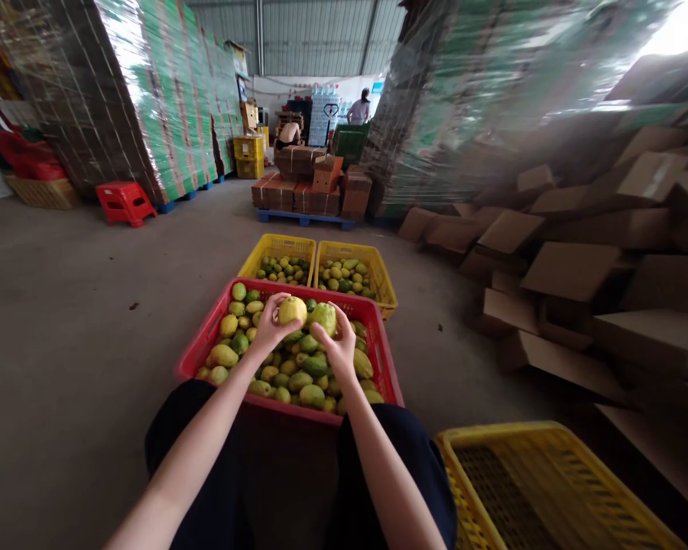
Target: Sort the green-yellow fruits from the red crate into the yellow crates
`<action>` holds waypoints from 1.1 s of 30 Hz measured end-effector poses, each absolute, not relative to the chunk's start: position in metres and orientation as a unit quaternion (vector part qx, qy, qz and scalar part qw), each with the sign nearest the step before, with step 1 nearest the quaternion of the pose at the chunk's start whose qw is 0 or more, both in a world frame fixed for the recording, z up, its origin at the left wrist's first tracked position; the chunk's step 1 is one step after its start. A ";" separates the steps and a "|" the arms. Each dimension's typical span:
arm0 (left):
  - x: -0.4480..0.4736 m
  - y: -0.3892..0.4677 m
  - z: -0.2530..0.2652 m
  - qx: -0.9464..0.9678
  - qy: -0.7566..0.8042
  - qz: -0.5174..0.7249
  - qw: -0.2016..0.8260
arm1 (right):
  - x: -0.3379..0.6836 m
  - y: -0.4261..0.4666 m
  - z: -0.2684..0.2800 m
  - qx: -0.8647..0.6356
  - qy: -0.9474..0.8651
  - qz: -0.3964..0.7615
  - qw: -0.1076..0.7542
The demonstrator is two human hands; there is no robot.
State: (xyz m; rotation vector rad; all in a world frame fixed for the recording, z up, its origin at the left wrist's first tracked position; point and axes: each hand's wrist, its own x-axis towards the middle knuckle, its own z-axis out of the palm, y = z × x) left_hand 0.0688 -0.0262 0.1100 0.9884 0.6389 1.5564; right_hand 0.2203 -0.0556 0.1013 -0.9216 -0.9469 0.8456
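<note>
My left hand (pixel 272 325) is closed around a yellow lemon (pixel 292 311), its thumb under the fruit. In my right hand (pixel 339 344) is a greener lemon (pixel 323 318), held between thumb and fingers. Both fruits are side by side above a red plastic crate (pixel 391 374) between my knees. Green and yellow lemons (pixel 299 380) fill much of that crate. Some of them are hidden behind my hands and forearms.
Two yellow crates (pixel 352 250) of lemons stand beyond the red one. A yellow crate (pixel 510 429) is at my right. Flattened and open cartons (pixel 573 271) heap up on the right. Farther off are a red stool (pixel 124 202), a loaded blue pallet (pixel 303 219) and two people.
</note>
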 end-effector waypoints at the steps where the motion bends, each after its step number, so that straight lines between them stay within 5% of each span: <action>1: 0.070 -0.025 0.107 0.390 0.266 0.655 0.590 | 0.222 -0.053 0.100 -0.410 -0.400 0.418 0.705; 8: 0.077 -0.023 0.095 0.120 0.191 0.553 0.802 | 0.230 -0.040 0.091 -0.264 -0.140 0.665 0.684; 33: 0.098 -0.011 0.089 0.019 0.104 0.595 0.797 | 0.204 -0.036 0.086 -0.207 -0.077 0.644 0.733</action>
